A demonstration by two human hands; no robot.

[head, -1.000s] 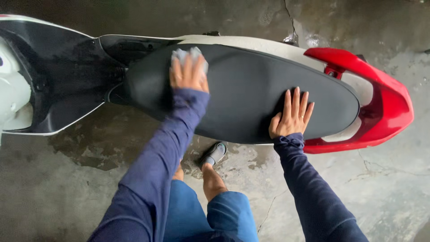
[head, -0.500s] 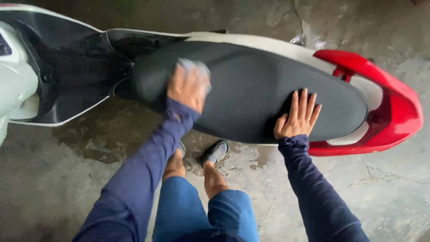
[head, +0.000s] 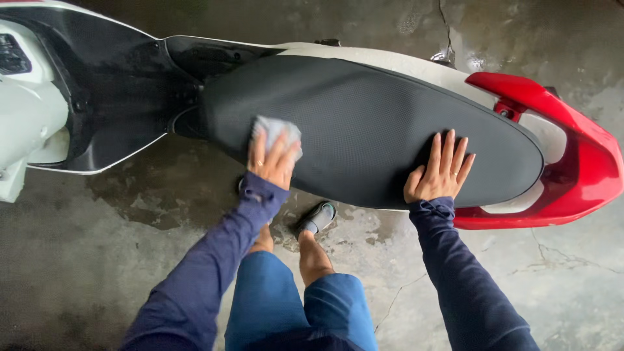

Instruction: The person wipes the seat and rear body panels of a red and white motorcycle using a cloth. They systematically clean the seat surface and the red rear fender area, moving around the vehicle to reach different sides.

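left hand (head: 273, 166): fingers pressing cloth (head: 276, 130) flat onto seat (head: 370, 130)
right hand (head: 441, 172): fingers spread open, bracing on seat

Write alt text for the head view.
The left hand presses a grey cloth on a scooter's black seat while the right hand lies flat on it. Wet concrete floor lies below.
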